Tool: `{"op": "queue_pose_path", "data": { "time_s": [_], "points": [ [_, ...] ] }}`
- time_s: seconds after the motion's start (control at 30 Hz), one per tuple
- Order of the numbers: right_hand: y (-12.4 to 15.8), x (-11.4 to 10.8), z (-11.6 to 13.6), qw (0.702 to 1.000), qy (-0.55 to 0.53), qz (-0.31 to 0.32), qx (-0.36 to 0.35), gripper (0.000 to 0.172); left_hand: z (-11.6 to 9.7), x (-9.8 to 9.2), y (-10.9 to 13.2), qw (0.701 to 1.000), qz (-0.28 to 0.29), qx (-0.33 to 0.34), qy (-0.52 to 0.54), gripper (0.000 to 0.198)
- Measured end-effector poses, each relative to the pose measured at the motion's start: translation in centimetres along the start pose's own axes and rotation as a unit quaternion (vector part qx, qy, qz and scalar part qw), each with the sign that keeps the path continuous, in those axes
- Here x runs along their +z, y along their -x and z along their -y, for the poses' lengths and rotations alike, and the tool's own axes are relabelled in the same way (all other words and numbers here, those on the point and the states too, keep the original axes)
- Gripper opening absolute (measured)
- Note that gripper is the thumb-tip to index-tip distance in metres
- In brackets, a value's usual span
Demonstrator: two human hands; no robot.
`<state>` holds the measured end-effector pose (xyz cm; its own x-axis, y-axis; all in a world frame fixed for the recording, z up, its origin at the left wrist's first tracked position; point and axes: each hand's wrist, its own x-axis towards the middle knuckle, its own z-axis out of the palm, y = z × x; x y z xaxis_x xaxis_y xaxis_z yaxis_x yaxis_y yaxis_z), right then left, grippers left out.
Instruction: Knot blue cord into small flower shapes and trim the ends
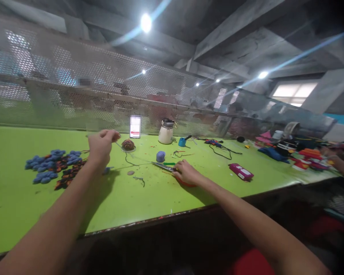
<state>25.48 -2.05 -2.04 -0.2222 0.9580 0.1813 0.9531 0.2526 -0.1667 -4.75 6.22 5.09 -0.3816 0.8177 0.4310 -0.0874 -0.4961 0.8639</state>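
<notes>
My left hand point(100, 147) is raised over the left part of the green table, its fingertips pinched on a thin blue-grey yarn strand point(137, 159). The strand slants down rightward toward a small blue-purple yarn piece point(160, 156) and the tips of the scissors. My right hand point(186, 172) is closed over the scissors point(164, 167), whose blades point left and whose red-orange handles are partly hidden under the palm. A green stick-like tool point(169, 164) lies just behind the blades. Blue and dark-orange crocheted pieces point(48, 164) are heaped beside my left forearm.
A brown yarn ball point(128, 145) sits in front of a propped phone point(135, 126). Farther back stand a beige jug point(166, 131) and a blue pot point(182, 142). A maroon case point(240, 172) lies right, near crocheted toys point(301, 158). A perforated screen point(103, 88) borders the table.
</notes>
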Motion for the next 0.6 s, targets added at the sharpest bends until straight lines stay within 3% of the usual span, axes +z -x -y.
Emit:
{"op": "queue_pose_path", "data": {
  "time_s": [0.1, 0.23, 0.43, 0.6],
  "points": [
    [0.8, 0.1, 0.0, 0.999, 0.044, 0.009, 0.013, 0.027, -1.0, 0.7, -2.2, 0.998, -0.057, 0.039, 0.014, 0.008],
    [0.2, -0.3, -0.6, 0.996, 0.071, 0.029, 0.052, 0.029, -0.3, 1.5, -3.4, 0.998, -0.045, 0.038, 0.023, 0.009],
    [-6.1, -1.1, -1.1, 0.985, 0.109, 0.102, 0.088, 0.041, 3.0, 1.9, -3.5, 0.998, -0.057, 0.031, 0.013, 0.01],
    [-10.2, -0.6, -0.2, 0.975, 0.123, 0.177, 0.056, 0.039, 1.4, 1.6, -5.8, 0.996, -0.074, 0.053, 0.007, 0.01]
  ]
}}
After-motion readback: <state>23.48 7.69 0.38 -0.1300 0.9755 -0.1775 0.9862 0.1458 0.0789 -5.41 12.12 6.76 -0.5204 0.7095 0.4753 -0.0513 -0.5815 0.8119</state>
